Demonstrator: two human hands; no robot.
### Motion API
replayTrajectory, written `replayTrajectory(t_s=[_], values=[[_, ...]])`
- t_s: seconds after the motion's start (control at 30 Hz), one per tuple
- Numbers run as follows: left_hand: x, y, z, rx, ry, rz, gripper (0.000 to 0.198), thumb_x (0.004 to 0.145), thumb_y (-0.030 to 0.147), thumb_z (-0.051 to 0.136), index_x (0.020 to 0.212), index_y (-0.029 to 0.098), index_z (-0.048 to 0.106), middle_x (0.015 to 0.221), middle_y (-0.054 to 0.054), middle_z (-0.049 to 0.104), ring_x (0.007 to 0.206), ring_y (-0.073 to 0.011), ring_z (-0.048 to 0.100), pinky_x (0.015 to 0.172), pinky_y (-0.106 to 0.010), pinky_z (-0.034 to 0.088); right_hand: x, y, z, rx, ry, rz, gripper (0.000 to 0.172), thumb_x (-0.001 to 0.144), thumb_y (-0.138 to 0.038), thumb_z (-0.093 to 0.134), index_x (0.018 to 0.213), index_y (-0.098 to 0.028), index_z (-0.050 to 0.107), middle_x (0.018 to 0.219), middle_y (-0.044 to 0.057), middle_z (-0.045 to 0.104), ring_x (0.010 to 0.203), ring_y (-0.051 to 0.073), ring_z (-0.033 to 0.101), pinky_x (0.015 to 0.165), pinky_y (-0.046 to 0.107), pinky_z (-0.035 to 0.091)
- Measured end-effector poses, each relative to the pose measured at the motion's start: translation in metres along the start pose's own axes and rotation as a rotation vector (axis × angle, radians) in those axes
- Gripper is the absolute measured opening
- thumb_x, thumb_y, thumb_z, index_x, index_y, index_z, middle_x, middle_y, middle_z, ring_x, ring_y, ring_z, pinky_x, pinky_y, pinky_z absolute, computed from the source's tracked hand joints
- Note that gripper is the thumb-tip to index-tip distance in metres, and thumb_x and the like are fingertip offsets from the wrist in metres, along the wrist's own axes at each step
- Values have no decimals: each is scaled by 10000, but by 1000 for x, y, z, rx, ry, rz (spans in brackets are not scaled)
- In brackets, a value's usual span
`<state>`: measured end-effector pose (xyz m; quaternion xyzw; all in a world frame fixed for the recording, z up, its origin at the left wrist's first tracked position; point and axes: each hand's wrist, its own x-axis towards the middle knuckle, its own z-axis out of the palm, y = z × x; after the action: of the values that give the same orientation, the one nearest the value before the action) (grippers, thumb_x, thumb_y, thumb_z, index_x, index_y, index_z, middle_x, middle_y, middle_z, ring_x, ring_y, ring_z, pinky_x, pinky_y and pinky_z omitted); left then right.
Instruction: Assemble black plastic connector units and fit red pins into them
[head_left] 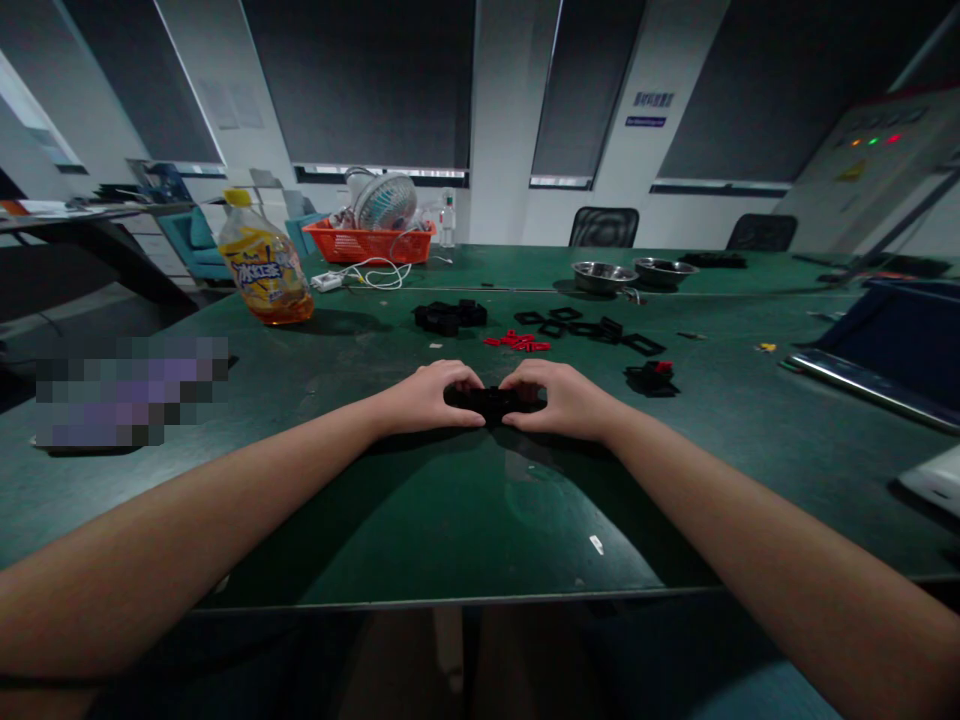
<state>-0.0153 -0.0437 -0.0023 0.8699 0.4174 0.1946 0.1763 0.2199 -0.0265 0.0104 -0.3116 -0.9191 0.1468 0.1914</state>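
Note:
Both my hands meet over the middle of the green table (450, 540), around a small black plastic part (493, 402). My left hand (435, 397) grips its left side between thumb and fingers. From the right, my right hand (559, 398) pinches the other side the same way. The fingers and shadow hide much of the part's shape. Just beyond lie small red pieces (519, 342), a heap of black parts (450, 316) and several black frames (600, 329). A black part with a red piece on it (651, 378) sits to the right of my right hand.
At the left stand a drink bottle (266, 265) and a blurred-out flat object (131, 395). An orange basket (367, 243) with a fan is farther back, beside a white cable (382, 273). Two metal bowls (604, 277) stand at the back; a dark blue case (892, 345) is right.

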Motion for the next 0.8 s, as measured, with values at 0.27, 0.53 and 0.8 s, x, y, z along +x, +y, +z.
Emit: replayTrajectory(t_s=[0.27,0.53,0.8], values=[[0,1,-1,-12,0,5,437,743,466,691,1050,163,618,1060,-84,624,986,-246,577,875,-382,457,0,0,0,-4,-5,-1,339,723,-303,725,1009,-128,678,890,73,655,771,173,584,716,314,478],[0,1,0,-23,4,12,430,752,468,683,1049,165,611,1067,-86,622,1005,-247,574,890,-379,449,0,-2,0,-47,8,-19,309,714,-269,728,995,-145,695,896,70,666,797,181,598,737,312,476],[0,0,0,-30,5,23,422,756,470,678,1041,166,611,1048,-81,621,977,-241,577,862,-375,455,0,-2,0,-37,-6,-1,332,720,-281,719,1017,-136,690,911,83,673,805,189,597,744,332,479]])
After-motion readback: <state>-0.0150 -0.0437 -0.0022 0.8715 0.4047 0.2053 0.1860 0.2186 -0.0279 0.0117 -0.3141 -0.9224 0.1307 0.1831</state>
